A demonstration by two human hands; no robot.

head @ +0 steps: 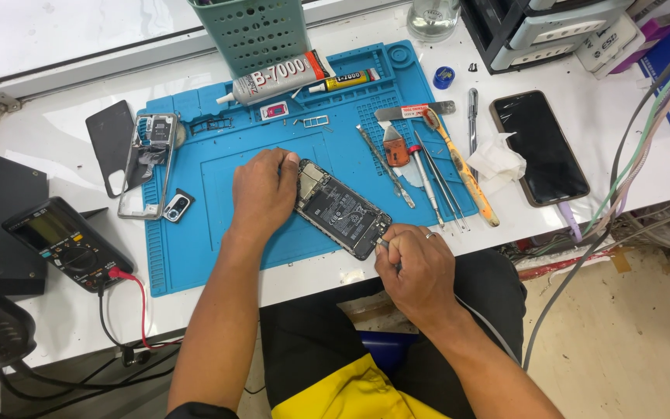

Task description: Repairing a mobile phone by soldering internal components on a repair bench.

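A phone-repair bench seen from above, read from left to right. At far left a black multimeter (67,242) lies on the white bench (63,128), its red lead plugged in. Beside it lie a dark back cover (112,143) and a grey middle frame (147,164), the latter on the blue silicone work mat (219,256); a small camera bezel (177,206) sits just below the frame.

At centre, the left hand (264,194) rests palm-down with fingers curled over the upper end of the opened smartphone (341,209), pinning it to the mat. The phone lies back-side up, its battery and boards exposed. Its long axis runs diagonally, from upper left under the left hand to lower right near the mat's front edge. The right hand (420,268) is closed in a narrow pinch on a thin metal tool (382,244) whose tip meets the phone's lower-right corner; the kind of tool cannot be made out.

Judged from the layout, disassembly is well advanced: cover and frame are off and set aside, while battery and main board are still seated in the body.

To the right lie tweezers (385,164), a yellow-handled brush (463,172), a crumpled tissue (498,161) and a second, intact phone (540,147) face up. Two glue tubes (284,77) lie at the mat's top edge.
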